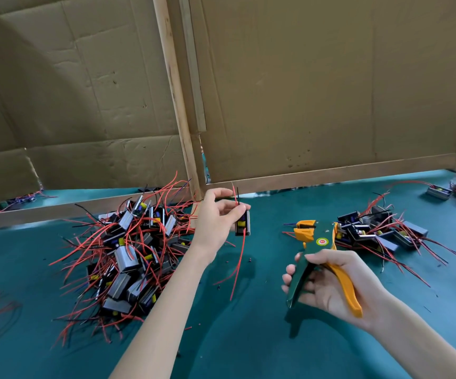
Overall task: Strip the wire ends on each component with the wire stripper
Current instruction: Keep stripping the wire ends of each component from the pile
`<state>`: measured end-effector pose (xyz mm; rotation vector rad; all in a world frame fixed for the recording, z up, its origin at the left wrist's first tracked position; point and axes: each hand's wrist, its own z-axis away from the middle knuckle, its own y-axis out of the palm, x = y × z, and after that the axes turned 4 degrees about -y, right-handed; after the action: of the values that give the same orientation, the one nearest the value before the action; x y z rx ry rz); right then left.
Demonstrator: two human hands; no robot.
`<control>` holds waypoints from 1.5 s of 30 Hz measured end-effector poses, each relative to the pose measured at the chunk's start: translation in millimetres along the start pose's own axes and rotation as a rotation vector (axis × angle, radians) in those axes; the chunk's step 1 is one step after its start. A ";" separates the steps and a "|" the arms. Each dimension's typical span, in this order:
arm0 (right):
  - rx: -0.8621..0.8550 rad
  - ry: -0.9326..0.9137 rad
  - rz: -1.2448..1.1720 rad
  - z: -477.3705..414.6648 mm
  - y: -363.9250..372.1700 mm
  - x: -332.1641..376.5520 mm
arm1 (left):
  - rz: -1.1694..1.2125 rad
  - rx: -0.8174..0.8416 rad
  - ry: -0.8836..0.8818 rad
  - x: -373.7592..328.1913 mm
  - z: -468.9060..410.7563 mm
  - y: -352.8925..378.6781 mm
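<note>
The left hand [217, 217] pinches a small black-and-yellow component [242, 225] with a metal frame between thumb and fingertips. The component hangs upright just below and to the right of those fingertips, clear of the palm, with its long axis vertical. Its short red and black wire ends [235, 194] point straight up past the fingers, and its long red wire [240, 263] trails down to the teal table cover [248, 337].

The right hand [330, 285] grips a green and orange wire stripper [320, 243], fingers curled round the green handle [298, 280] and the orange handle [344, 285] lying across the palm. The handles are spread apart. The tool's long axis runs from the lower right up and away, and its orange-jawed head [306, 231] stands beyond the thumb, pointing towards the brown cardboard panels [303, 91]. The head is right of the component and apart from it.

A large heap of like components with red wires [128, 255] lies left of the left forearm. A smaller heap [380, 233] lies just behind the stripper's head.
</note>
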<state>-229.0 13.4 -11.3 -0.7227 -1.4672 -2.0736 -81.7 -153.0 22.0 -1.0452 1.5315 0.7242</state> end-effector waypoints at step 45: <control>0.324 -0.186 0.480 20.0 13.7 -7.0 | -0.217 0.502 -0.011 -48.6 23.3 -5.7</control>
<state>-212.1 28.9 -1.0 -1.0331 -1.4990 -1.4032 -65.6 -123.6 64.5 -0.8036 1.4590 0.1755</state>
